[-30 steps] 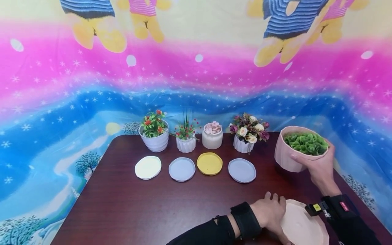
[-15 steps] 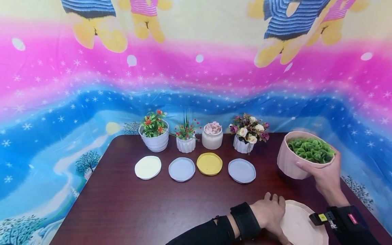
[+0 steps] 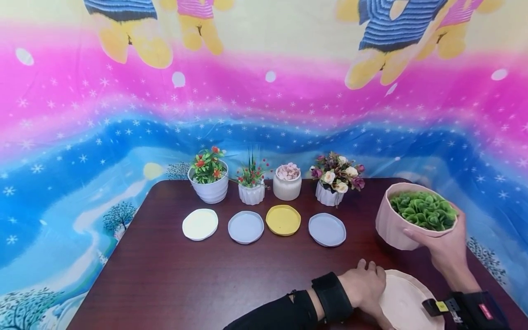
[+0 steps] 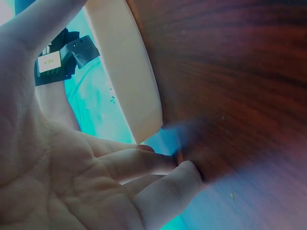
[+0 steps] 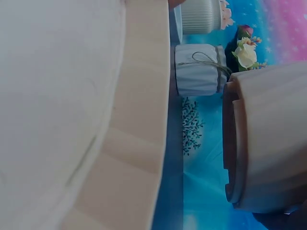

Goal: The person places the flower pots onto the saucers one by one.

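My right hand [image 3: 451, 250] grips a pale pink plant pot [image 3: 398, 227] by its near right side, thumb on the front wall. Leafy green plants [image 3: 425, 211] fill the pot, which hangs above the table; its stepped underside shows in the right wrist view. Below and nearer lies a large pale pink saucer [image 3: 406, 300], its wall [image 5: 139, 105] close in the right wrist view. My left hand [image 3: 365, 286] rests at the saucer's left edge, fingers extended. In the left wrist view its fingertips [image 4: 189, 172] touch the table and the saucer wall [image 4: 127, 67] meets a finger.
Along the back stand a red-flowered pot [image 3: 209, 189], a red-berry pot [image 3: 251, 195], a cream pot [image 3: 287, 188] and a rose pot [image 3: 330, 197]. Before them lie a white saucer [image 3: 200, 224], two grey saucers [image 3: 245, 228] and a yellow saucer [image 3: 283, 221]. Patterned cloth hangs behind.
My right hand has brought the pink pot lower, nearer and slightly to the right. My left hand and the large saucer have stayed in place.
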Demonstrator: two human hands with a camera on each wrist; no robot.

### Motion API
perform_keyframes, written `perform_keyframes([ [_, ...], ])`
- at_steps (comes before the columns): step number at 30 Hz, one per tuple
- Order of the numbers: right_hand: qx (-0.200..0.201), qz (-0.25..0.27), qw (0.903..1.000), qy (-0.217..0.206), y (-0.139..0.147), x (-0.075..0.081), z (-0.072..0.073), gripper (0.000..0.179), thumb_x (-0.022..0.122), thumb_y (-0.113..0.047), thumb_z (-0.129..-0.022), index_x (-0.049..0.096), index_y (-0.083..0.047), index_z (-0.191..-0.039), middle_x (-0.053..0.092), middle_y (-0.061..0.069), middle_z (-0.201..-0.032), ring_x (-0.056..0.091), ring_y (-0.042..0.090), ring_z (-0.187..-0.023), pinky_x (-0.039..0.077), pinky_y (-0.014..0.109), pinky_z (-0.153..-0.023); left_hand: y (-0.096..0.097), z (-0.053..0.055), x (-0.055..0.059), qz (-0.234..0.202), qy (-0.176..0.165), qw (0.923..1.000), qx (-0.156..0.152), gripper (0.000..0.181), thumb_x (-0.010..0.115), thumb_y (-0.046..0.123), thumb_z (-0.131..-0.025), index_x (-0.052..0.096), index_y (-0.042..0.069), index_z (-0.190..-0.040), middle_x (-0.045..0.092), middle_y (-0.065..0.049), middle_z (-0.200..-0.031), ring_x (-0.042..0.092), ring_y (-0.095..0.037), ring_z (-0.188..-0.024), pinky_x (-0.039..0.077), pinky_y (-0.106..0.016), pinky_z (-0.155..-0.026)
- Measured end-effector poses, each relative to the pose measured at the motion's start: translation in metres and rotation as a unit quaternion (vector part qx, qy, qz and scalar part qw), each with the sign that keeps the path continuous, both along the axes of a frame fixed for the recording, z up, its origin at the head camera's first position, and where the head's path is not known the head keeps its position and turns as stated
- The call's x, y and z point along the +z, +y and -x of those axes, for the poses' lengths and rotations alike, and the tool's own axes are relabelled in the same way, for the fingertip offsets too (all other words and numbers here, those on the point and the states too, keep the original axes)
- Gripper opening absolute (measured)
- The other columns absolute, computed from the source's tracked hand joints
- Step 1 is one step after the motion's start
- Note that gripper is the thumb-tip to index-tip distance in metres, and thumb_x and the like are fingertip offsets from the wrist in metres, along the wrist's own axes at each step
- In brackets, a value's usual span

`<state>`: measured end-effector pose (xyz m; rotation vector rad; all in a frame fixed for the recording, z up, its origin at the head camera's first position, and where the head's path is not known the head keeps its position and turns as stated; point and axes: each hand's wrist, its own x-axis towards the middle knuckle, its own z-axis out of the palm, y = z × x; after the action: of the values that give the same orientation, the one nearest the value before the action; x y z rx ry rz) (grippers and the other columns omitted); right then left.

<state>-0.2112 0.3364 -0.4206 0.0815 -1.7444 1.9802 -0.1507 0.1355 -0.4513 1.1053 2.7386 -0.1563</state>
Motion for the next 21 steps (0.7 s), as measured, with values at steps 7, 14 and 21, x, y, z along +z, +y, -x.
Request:
perform_keyframes([
  [7, 0.007, 0.003, 0.9999, 0.008, -0.001, -0.001, -0.010, 0.109, 0.073, 0.040, -0.061, 0.038, -0.010, -0.151, 0.047, 0.006, -0.143, 0.055, 0.015, -0.121, 0.056, 0.014, -0.083, 0.000, -0.001, -0.001, -0.012, -0.013, 0.9997, 0.018, 0.125, 0.077, 0.089, -0.068, 0.039, 0.017, -0.163, 0.046, 0.004, -0.159, 0.045, -0.012, -0.142, 0.030, -0.023, -0.120],
  [14, 0.008, -0.013, 0.9999, 0.007, 0.000, 0.000, -0.018, 0.110, 0.073, 0.040, -0.063, 0.036, -0.010, -0.153, 0.048, 0.005, -0.143, 0.055, 0.014, -0.122, 0.055, 0.013, -0.085, -0.001, 0.000, 0.001, -0.012, -0.024, 0.9996, 0.011, 0.124, 0.076, 0.088, -0.069, 0.038, 0.018, -0.163, 0.045, 0.004, -0.161, 0.044, -0.011, -0.143, 0.029, -0.023, -0.121],
  [21, 0.017, -0.030, 0.9992, 0.022, -0.002, 0.000, -0.027, 0.112, 0.072, 0.041, -0.061, 0.036, -0.009, -0.154, 0.048, 0.006, -0.144, 0.056, 0.014, -0.122, 0.055, 0.014, -0.086, -0.002, 0.001, 0.001, -0.011, -0.035, 0.9993, 0.011, 0.123, 0.076, 0.088, -0.071, 0.036, 0.018, -0.165, 0.042, 0.004, -0.163, 0.040, -0.012, -0.146, 0.029, -0.022, -0.121],
])
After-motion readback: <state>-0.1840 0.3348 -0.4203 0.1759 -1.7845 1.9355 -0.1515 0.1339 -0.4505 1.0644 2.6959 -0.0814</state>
